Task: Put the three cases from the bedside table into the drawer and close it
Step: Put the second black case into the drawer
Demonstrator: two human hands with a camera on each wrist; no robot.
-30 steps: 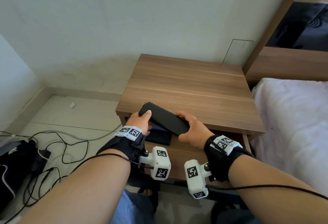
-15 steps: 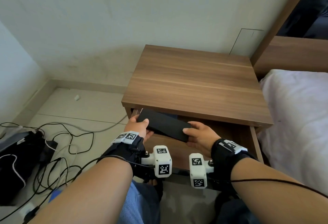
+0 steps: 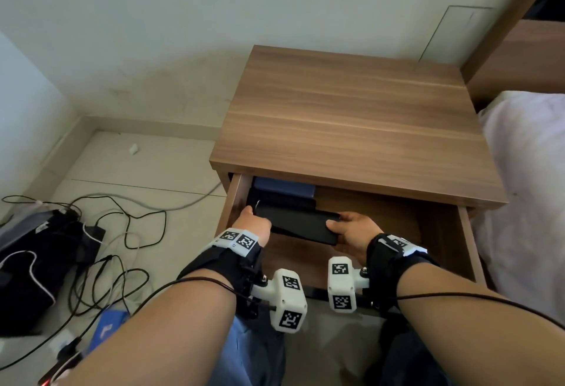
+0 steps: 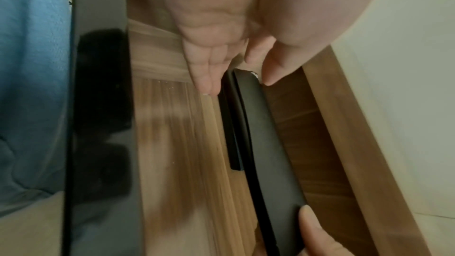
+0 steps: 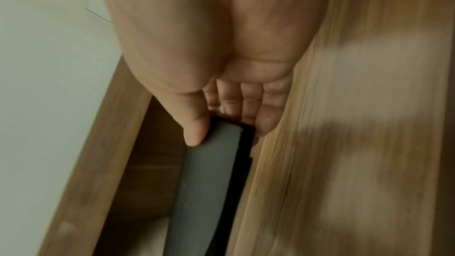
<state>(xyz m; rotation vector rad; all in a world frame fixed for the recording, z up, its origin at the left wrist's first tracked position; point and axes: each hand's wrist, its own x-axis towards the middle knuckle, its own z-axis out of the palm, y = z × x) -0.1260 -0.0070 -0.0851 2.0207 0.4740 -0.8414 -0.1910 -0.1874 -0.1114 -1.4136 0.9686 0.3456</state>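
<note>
A: Where is the black case (image 3: pixel 301 224) sitting?
B: Inside the open drawer (image 3: pixel 440 232), under the table (image 3: pixel 351 129) top, in front of 2 other cases (image 3: pixel 284 191).
A: And the hands?
B: The left hand (image 3: pixel 255 226) and right hand (image 3: pixel 351 231) are gripping its 2 ends, thumbs on top.

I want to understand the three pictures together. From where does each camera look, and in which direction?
Head: worn on the head, looks forward and down at the bedside table and open drawer; both forearms and hands show.
Left wrist: looks along the left hand at the black case; fingers and thumb show.
Right wrist: looks along the right hand at the case's other end; thumb and fingers show.
Shared: all three show the black case, gripped at both ends.
</note>
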